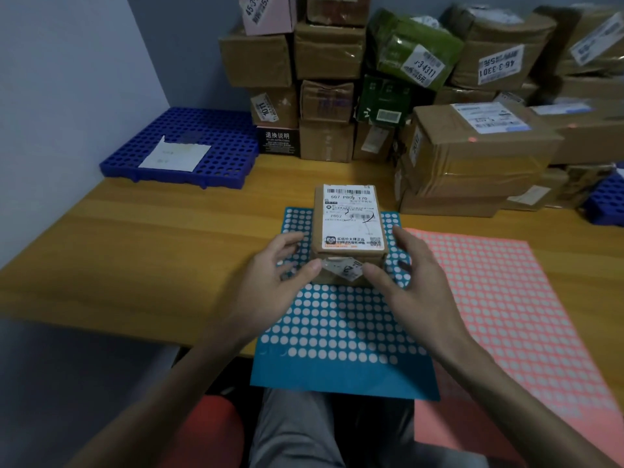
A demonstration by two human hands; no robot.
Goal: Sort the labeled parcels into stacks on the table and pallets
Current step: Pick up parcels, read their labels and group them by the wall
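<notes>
I had left hand (280,270), right hand (410,276) slack beside the parcel (349,228) — likely pickup; next needed a two-sided squeeze.

Head view, looking down, close over table (152,251)

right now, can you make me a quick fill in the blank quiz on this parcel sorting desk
1. The small parcel sits on the ____ dotted sheet.
2. The second sheet, just right of it, is ____.
3. The white paper lies on the pallet at the far ____ side.

Missing words: blue; pink; left.
</notes>
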